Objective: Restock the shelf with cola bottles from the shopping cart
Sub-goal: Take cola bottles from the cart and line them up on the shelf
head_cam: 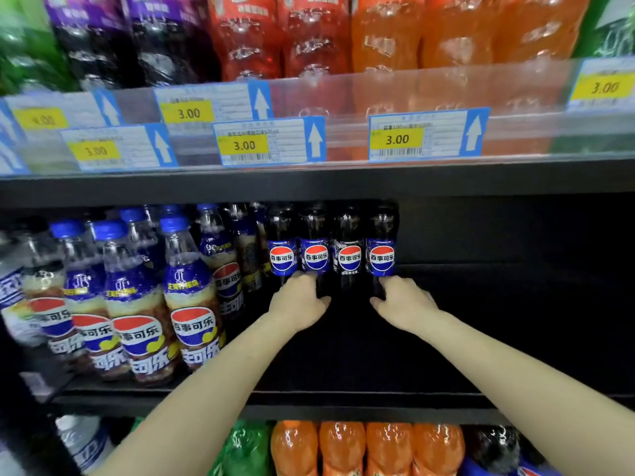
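Several dark cola bottles with blue labels stand in a row at the back of the black middle shelf (481,338). My left hand (299,302) grips the base of the second bottle from the left (314,255), fingers curled round it. My right hand (403,302) grips the base of the rightmost bottle (381,255). A black-labelled bottle (349,257) stands between those two, and another blue one (281,257) is at the left end. Both forearms reach in from below. The shopping cart is out of view.
Lighter cola bottles with blue caps (137,304) crowd the shelf's left part. Above, a clear rail carries price tags (397,139) under purple, red and orange bottles. Orange bottles (364,448) fill the shelf below. The dark shelf extends to the right of the row.
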